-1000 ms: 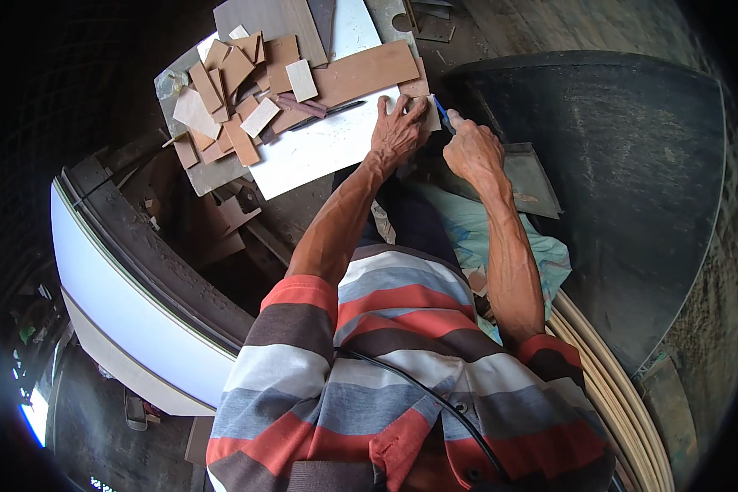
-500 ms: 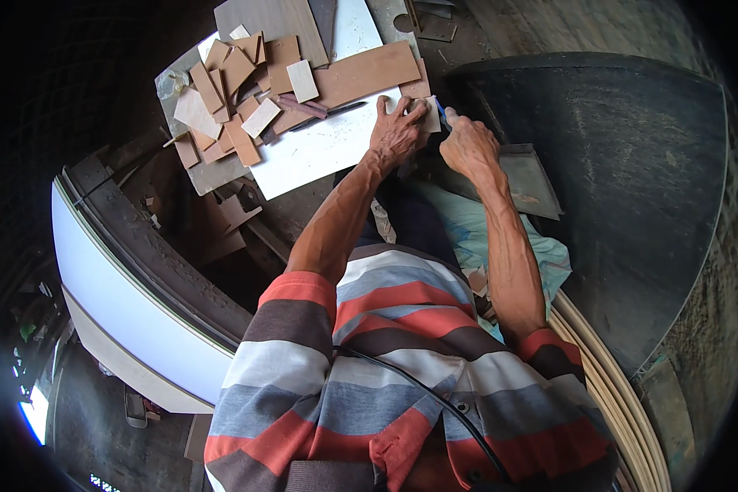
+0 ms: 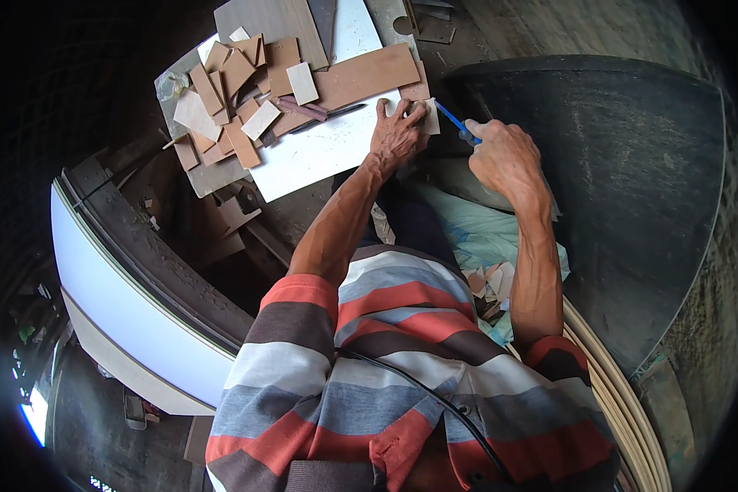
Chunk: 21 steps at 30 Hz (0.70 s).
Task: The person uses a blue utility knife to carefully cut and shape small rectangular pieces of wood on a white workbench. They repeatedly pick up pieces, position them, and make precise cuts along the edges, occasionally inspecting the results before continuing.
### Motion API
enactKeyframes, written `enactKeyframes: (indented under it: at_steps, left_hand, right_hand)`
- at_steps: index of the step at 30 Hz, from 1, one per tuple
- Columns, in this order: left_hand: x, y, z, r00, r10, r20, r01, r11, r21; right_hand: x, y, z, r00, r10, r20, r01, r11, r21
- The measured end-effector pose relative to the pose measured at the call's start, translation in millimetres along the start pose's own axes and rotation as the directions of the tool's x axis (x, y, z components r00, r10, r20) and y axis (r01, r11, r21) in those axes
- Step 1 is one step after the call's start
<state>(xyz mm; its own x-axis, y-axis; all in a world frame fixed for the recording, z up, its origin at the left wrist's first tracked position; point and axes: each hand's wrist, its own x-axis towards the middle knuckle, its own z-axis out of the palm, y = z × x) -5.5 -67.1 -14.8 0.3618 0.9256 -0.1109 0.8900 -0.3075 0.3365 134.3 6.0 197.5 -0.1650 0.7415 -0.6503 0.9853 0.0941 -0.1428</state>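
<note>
My left hand presses down at the right edge of a white board. Its bent fingers hold a small pale wood piece that juts past the edge. Just to the right, my right hand is closed around a slim blue hand tool, which looks like a small saw. The tool's far tip meets or nearly meets the pale piece. Beyond my left hand lies a long brown wood strip. A dark pencil-like stick rests on the white board.
Several wood offcuts are heaped on the worktable at the far left. A large dark curved panel stands on the right. Pale green cloth with scraps lies below my right arm. A white curved panel is at the left.
My right hand has moved right and toward me, drawing the blue tool back so more of its length shows. My left hand stays on the piece.
</note>
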Motion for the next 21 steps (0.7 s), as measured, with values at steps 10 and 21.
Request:
enactKeyframes:
  at_steps: [10,21]
  left_hand:
    - [-1,2,3,1.000,-0.019,0.017,0.019,0.999,-0.028]
    - [4,0,1,0.999,0.001,0.036,0.000,0.999,-0.041]
  right_hand:
    - [10,-1,2,0.999,-0.028,0.021,0.029,0.999,-0.042]
    - [9,-3,10,1.000,-0.019,0.001,0.019,0.998,-0.055]
